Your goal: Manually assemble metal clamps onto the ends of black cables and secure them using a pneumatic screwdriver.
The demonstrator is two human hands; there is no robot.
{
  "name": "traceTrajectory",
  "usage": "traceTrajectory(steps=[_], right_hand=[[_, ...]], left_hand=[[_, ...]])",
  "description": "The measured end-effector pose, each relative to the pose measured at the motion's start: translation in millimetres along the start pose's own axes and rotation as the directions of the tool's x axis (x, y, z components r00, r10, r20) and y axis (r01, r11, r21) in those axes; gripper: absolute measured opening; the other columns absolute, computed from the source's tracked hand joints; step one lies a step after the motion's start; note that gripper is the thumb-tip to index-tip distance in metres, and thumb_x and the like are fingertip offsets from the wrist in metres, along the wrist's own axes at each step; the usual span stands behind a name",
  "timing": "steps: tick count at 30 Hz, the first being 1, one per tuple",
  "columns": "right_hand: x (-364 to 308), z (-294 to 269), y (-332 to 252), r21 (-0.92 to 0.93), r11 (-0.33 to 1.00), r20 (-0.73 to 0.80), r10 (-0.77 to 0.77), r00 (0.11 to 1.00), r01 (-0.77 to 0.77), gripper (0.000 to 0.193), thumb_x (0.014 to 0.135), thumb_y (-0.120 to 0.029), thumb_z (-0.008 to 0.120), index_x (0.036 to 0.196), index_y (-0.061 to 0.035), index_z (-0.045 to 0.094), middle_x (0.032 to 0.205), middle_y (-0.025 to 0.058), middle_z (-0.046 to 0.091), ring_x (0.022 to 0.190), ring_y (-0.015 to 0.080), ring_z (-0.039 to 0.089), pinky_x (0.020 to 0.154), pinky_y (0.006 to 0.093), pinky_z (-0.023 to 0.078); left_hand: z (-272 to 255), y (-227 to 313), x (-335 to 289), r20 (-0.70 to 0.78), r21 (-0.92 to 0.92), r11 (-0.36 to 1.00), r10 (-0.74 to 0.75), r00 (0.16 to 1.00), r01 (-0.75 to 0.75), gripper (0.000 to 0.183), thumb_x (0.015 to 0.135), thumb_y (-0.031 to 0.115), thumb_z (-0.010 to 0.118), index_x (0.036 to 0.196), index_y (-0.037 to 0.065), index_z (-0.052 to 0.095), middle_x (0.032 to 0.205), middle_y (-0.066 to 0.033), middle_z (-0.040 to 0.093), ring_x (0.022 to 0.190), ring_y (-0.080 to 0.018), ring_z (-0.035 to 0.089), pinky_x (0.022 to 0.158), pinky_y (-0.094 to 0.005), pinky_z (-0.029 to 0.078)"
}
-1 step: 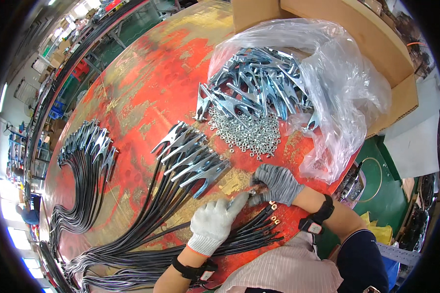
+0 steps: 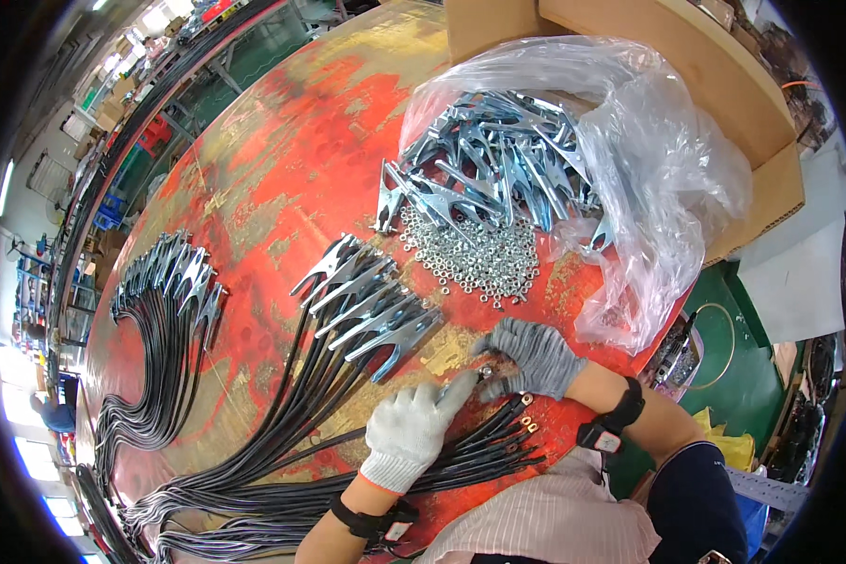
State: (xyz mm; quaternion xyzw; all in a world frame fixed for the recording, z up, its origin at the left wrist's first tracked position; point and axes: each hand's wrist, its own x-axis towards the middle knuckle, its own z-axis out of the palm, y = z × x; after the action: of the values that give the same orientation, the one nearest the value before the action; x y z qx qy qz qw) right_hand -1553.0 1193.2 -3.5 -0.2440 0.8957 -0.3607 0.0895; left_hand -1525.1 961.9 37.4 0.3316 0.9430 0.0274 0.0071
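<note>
My left hand (image 2: 407, 428), in a white knit glove, is closed around a black cable (image 2: 340, 437). A small metal piece (image 2: 485, 373), perhaps the cable's end fitting, shows at its fingertips; its details are too small to tell. My right hand (image 2: 539, 357), in a grey striped glove, is just beyond that piece, thumb and fingers apart, with nothing visible gripped. Beneath my hands lie several black cables with copper ring lugs (image 2: 528, 425). Ahead of my left hand rest cables fitted with metal spring clamps (image 2: 376, 315).
Loose clamps (image 2: 508, 160) spill from a clear plastic bag (image 2: 663, 160) by a cardboard box (image 2: 771, 179). Beside them is a heap of small nuts (image 2: 475, 258). Another bundle of clamped cables (image 2: 164, 282) lies on the left of the worn red table (image 2: 282, 160).
My right fingers have spread and lifted slightly off the small metal piece. My left hand stays in place on the cable.
</note>
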Motion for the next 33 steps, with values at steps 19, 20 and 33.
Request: traceTrajectory(steps=[19, 20, 33], right_hand=[[-27, -48, -8, 0.355, 0.887, 0.496, 0.089, 0.864, -0.295, 0.034, 0.092, -0.038, 0.061, 0.115, -0.0119, 0.063, 0.102, 0.0105, 0.063, 0.097, 0.0299, 0.062, 0.084, 0.0379, 0.049], [-24, -51, -10, 0.329, 0.928, 0.398, 0.033, 0.917, -0.176, 0.04, 0.094, -0.043, 0.056, 0.121, -0.0134, 0.059, 0.105, 0.0109, 0.063, 0.098, 0.0304, 0.062, 0.085, 0.0392, 0.05], [207, -58, 29, -0.675, 0.655, -0.233, 0.247, 0.941, -0.339, 0.059, 0.08, -0.038, 0.068, 0.124, -0.0023, 0.05, 0.116, 0.0235, 0.061, 0.105, 0.0356, 0.063, 0.087, 0.0471, 0.051]], left_hand=[[-4, -1, -4, -0.043, 0.033, 0.999, 0.0, 0.999, 0.001, 0.044, 0.08, 0.023, 0.06, 0.123, 0.031, 0.059, 0.066, -0.0016, 0.056, 0.056, -0.0196, 0.061, 0.045, -0.034, 0.049], [-7, -2, -2, -0.02, 0.038, 0.999, -0.003, 1.0, 0.004, 0.042, 0.079, 0.025, 0.061, 0.121, 0.03, 0.06, 0.064, -0.0009, 0.056, 0.055, -0.019, 0.06, 0.046, -0.0339, 0.049], [12, -40, 27, -0.445, 0.125, 0.99, 0.005, 0.896, 0.057, 0.065, 0.068, 0.038, 0.071, 0.126, 0.013, 0.054, 0.122, -0.0111, 0.053, 0.109, -0.0297, 0.051, 0.096, -0.0525, 0.038]])
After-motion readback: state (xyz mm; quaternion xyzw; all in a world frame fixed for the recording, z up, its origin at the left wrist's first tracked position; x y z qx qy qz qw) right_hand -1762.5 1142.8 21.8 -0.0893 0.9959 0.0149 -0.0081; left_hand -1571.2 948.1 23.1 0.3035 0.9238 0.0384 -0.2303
